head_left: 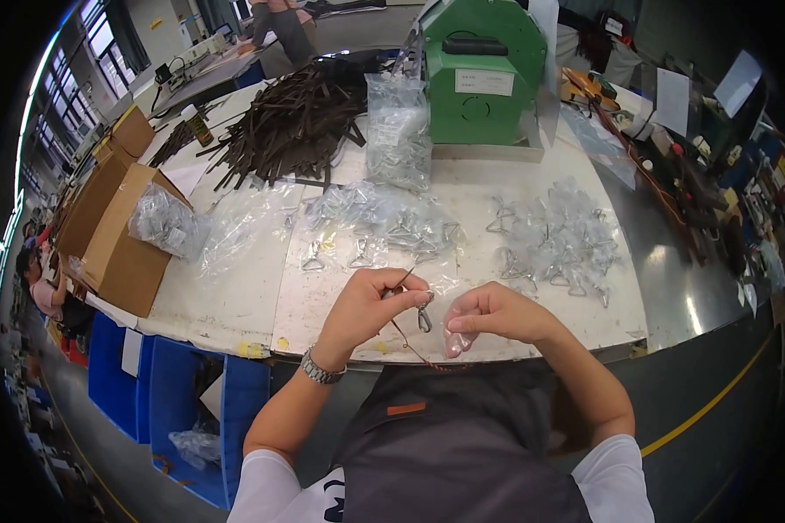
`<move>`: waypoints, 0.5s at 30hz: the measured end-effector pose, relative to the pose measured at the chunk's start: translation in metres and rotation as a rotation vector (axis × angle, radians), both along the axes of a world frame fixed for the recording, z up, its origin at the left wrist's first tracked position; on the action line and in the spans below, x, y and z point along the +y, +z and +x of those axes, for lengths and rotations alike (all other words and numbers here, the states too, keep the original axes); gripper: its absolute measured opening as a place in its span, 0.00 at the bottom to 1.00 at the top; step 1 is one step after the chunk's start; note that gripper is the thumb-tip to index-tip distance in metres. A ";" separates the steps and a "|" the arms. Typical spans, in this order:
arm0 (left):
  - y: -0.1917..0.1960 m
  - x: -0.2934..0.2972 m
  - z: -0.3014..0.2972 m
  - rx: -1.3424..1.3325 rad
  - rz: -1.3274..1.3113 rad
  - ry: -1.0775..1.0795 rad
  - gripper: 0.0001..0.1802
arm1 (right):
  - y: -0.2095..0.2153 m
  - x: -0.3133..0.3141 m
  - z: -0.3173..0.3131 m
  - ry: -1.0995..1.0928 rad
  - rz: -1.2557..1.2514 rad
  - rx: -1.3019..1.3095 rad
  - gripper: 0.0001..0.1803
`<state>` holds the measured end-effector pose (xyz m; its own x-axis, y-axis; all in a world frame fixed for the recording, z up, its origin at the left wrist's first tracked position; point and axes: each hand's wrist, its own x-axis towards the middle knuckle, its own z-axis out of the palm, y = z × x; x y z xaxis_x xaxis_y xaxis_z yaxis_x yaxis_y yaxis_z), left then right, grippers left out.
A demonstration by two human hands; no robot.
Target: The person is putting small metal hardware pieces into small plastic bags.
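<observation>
My left hand (371,307), a metal watch on its wrist, is closed with thumb and forefinger pinched on a small metal buckle-like piece (425,320). A thin dark tool (398,327) also runs through its fingers, with a reddish cord (432,363) trailing below; its exact kind is unclear. Close beside it, my right hand (501,315) is closed on a small clear plastic bag (458,338). Beyond my hands, bagged metal triangle rings (392,218) lie in a loose group. Another pile of bagged rings (560,237) lies to the right.
A green machine (480,91) stands at the back, beside a large clear bag of metal parts (399,131). Dark strips (292,118) are heaped at the far left. An open cardboard box (131,244) sits at the left edge, above blue bins (170,392).
</observation>
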<state>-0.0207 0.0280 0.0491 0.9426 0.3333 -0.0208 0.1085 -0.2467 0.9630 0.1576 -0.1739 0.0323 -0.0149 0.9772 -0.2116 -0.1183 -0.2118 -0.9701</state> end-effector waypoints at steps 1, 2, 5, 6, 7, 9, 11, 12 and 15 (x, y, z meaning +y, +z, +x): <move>-0.007 0.002 0.002 -0.120 -0.018 0.034 0.10 | -0.001 -0.001 -0.002 0.000 0.000 0.004 0.13; -0.012 0.004 0.004 -0.241 -0.035 0.065 0.09 | -0.001 -0.001 -0.003 -0.048 0.013 0.019 0.14; -0.020 0.015 -0.008 -0.204 -0.186 0.138 0.06 | -0.016 -0.003 -0.008 -0.245 0.066 0.072 0.15; -0.017 0.011 -0.016 -0.093 -0.352 0.159 0.07 | -0.023 -0.005 -0.009 -0.397 0.104 0.108 0.15; -0.018 0.005 -0.020 -0.088 -0.355 0.152 0.07 | -0.025 -0.006 -0.012 -0.404 0.101 0.111 0.15; -0.020 -0.010 -0.032 -0.017 -0.651 0.159 0.08 | -0.026 -0.001 -0.023 -0.643 0.068 0.269 0.16; -0.023 -0.030 -0.034 -0.021 -0.644 0.180 0.09 | -0.039 0.004 -0.030 -0.680 0.094 0.297 0.17; -0.022 -0.036 -0.035 -0.008 -0.605 0.136 0.08 | -0.043 0.007 -0.033 -0.716 0.124 0.322 0.17; -0.027 -0.045 -0.037 -0.013 -0.535 0.123 0.06 | -0.039 0.011 -0.043 -0.729 0.138 0.336 0.17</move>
